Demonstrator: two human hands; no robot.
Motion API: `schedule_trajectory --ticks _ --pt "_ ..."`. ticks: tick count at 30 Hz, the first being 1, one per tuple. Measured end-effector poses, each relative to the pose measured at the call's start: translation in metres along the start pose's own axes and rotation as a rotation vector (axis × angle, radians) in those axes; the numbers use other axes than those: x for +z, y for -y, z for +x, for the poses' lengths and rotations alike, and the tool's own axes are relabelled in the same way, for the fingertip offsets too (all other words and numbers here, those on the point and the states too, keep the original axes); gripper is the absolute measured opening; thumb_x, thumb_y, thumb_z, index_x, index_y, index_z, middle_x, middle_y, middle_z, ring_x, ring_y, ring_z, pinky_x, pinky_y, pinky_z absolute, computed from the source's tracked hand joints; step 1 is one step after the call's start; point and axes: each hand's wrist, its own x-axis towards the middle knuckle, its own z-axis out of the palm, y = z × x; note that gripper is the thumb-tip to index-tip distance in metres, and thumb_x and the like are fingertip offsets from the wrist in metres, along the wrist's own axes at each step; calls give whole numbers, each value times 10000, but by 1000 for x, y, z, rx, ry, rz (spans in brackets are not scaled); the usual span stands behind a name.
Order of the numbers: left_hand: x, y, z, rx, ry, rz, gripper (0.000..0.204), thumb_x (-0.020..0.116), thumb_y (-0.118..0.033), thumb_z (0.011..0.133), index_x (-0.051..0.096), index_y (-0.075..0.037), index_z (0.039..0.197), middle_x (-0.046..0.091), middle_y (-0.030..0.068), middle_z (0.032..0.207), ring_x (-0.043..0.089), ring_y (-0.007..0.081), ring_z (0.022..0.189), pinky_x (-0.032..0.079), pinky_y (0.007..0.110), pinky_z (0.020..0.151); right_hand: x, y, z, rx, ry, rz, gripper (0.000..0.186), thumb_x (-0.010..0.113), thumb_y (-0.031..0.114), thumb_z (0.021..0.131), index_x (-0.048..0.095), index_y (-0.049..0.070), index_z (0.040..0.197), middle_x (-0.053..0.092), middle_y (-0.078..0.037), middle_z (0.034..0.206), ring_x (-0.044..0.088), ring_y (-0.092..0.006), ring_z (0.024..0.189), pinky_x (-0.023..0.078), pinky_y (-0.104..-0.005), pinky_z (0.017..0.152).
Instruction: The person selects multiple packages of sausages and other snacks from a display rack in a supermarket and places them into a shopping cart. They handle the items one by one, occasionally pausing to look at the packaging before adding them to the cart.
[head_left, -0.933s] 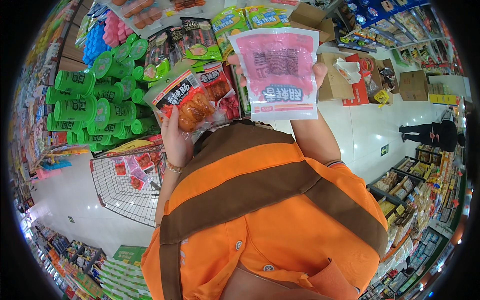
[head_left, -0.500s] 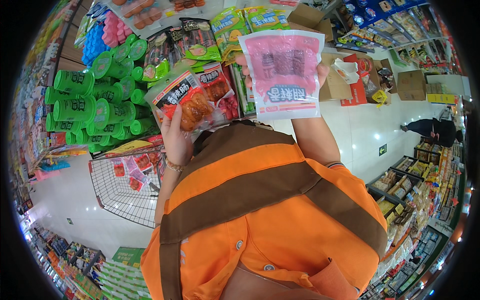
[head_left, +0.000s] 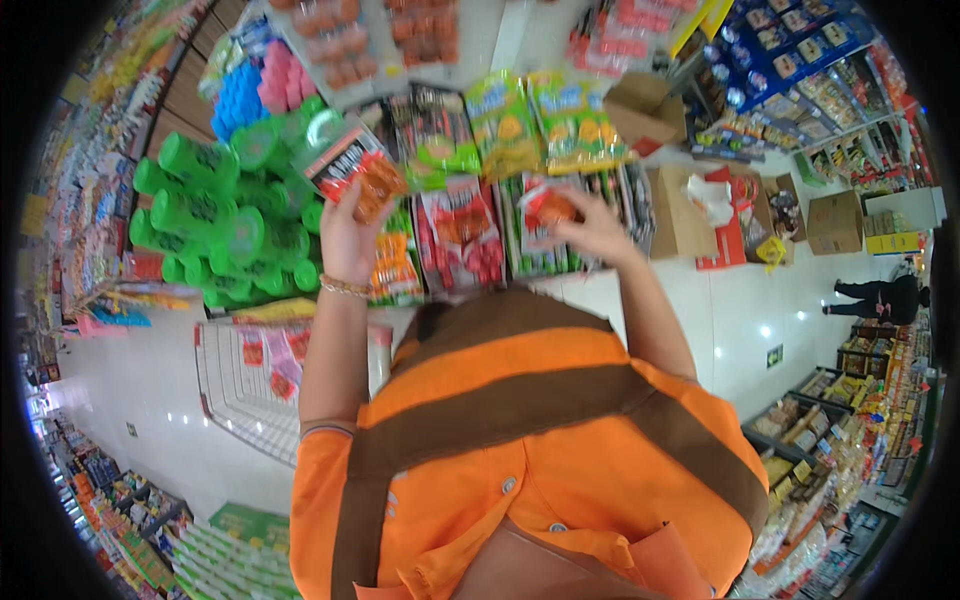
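Note:
My left hand [head_left: 347, 238] grips the lower edge of a clear-and-black packet of red-brown sausages [head_left: 368, 180], held tilted above the display near the green tubs [head_left: 215, 215]. My right hand [head_left: 598, 232] reaches over a display bin. Its thumb and fingers are apart, over the edge of a red-and-white sausage packet [head_left: 545, 208] that rests on green-wrapped sticks. Between the hands, a similar packet [head_left: 460, 225] lies over pink-wrapped sausages. Blur hides fine detail.
Yellow-green snack bags [head_left: 500, 125] and dark bags [head_left: 435, 130] line the display's far side. A wire shopping cart [head_left: 235, 380] with several packets stands at left. Open cardboard boxes [head_left: 680, 215] sit at right. Farther right is a person in dark clothes [head_left: 890, 298].
My right hand has come down from holding up a pink-backed packet to the bin, its fingers now spread. My left hand's packet has moved slightly farther away over the display.

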Motion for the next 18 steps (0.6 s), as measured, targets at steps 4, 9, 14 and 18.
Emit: schedule_trajectory --ticks 4,9,14,18 --pt "27 2 45 80 77 203 281 599 -124 974 504 -42 1225 639 97 1195 643 245 1121 560 465 917 46 -24 14 31 -197 -621 844 687 557 674 545 117 1381 618 -275 1097 575 -438 1085 499 -469 934" --pt "41 15 82 45 -11 571 344 608 -119 969 451 -45 1265 643 70 1135 663 222 1025 586 406 798 61 -25 11 98 -71 -798 906 700 605 735 438 92 1435 428 -284 1409 376 -453 1330 379 -530 1051" --pt "15 9 97 248 12 1223 436 661 -316 908 547 -10 1197 578 182 1284 630 325 1107 554 451 861 7 33 21 8 -91 -487 680 707 436 845 518 21 1349 545 -263 1309 512 -408 1239 442 -472 1002" --pt "7 2 93 270 -65 1648 575 660 -473 858 605 -10 1195 526 226 1351 599 392 1128 510 468 914 -52 100 85 -431 -664 -160 587 707 315 882 504 9 1340 610 -238 1254 612 -361 1147 469 -427 980"
